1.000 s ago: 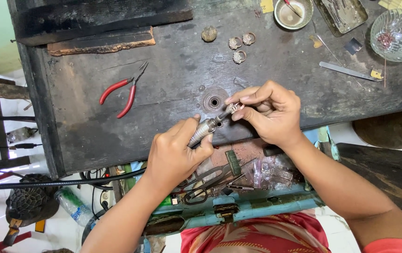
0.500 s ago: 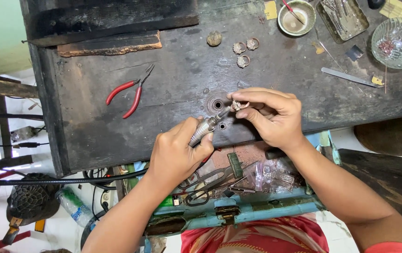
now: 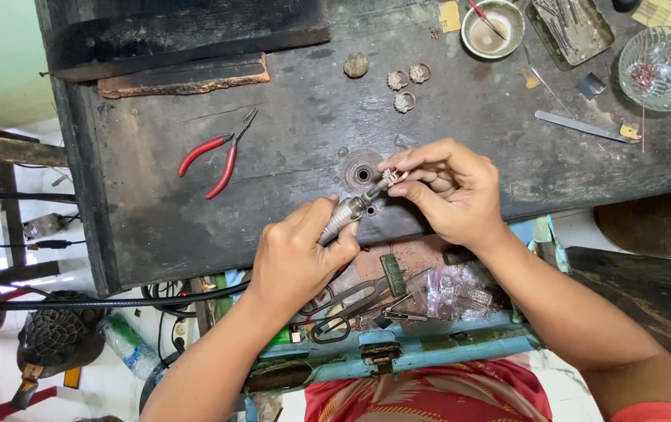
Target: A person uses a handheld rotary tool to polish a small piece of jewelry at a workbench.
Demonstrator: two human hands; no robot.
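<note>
The left hand (image 3: 300, 258) wraps closed around a metal rotary handpiece (image 3: 345, 216), its tip angled up and to the right toward the right hand (image 3: 445, 191). The right hand's thumb and fingers pinch shut on a small ring (image 3: 395, 177), held against the tool's tip; how the ring sits on the tip is too small to tell. Both hands work just over the front edge of the dark workbench (image 3: 273, 156), beside a round socket (image 3: 362, 174) sunk in the wood. Red-handled pliers (image 3: 216, 154) lie well apart to the left, with bare bench between them and the hands. Three finished rings (image 3: 406, 84) sit near the middle back, and a small metal bowl (image 3: 492, 28), a glass dish (image 3: 663, 66) and a flat file (image 3: 581, 126) crowd the far right. Below the edge, an open blue drawer (image 3: 398, 352) holds scissors (image 3: 351, 305) and clutter.
</note>
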